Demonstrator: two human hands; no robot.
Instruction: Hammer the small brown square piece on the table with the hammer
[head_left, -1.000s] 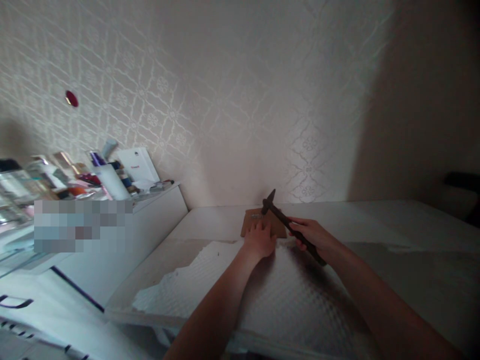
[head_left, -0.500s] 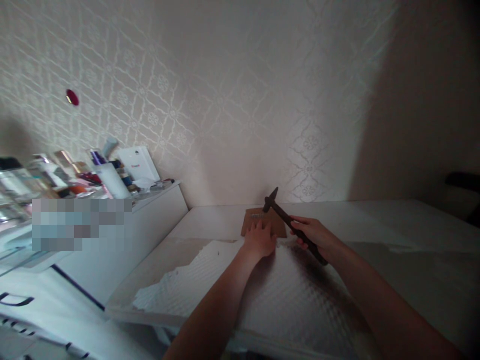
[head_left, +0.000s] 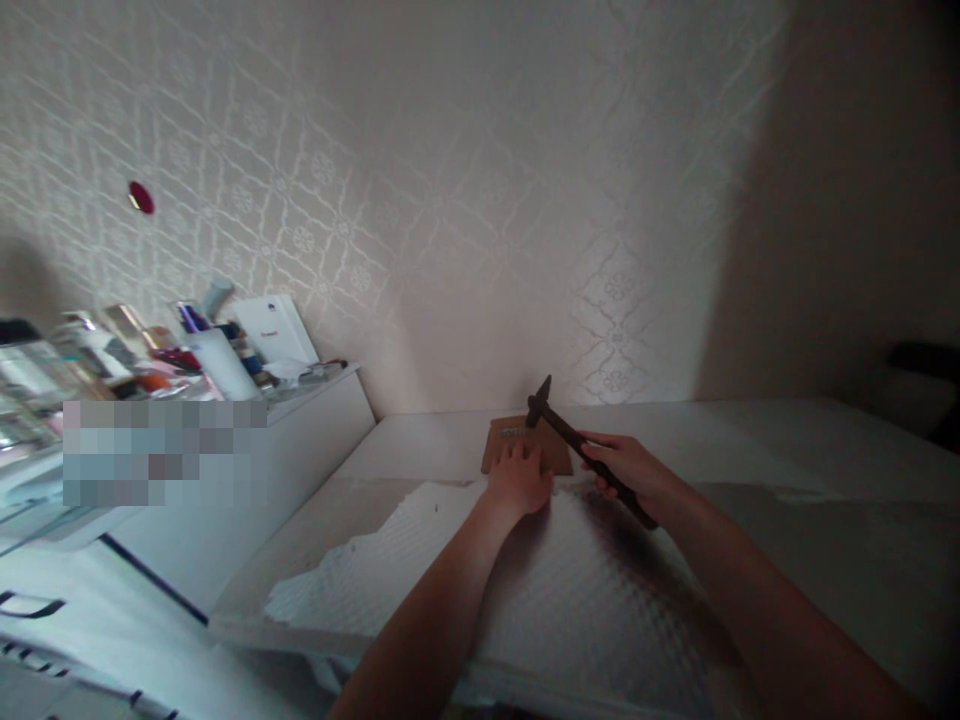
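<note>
The right hand (head_left: 628, 470) is closed around the dark handle of a hammer (head_left: 581, 448), whose head is raised just above the far edge of a small brown wooden board (head_left: 525, 444). The left hand (head_left: 519, 481) lies flat, fingers spread, pressing the near edge of that board. A short row of small metal nails (head_left: 512, 432) shows on the board by the hammer head. The board rests on the white counter (head_left: 420, 445), at the far edge of a white textured sheet (head_left: 420, 560). To the left, a lower shelf (head_left: 315, 385) carries bottles and boxes against the patterned wall (head_left: 450, 200)

No legible text on anything.
</note>
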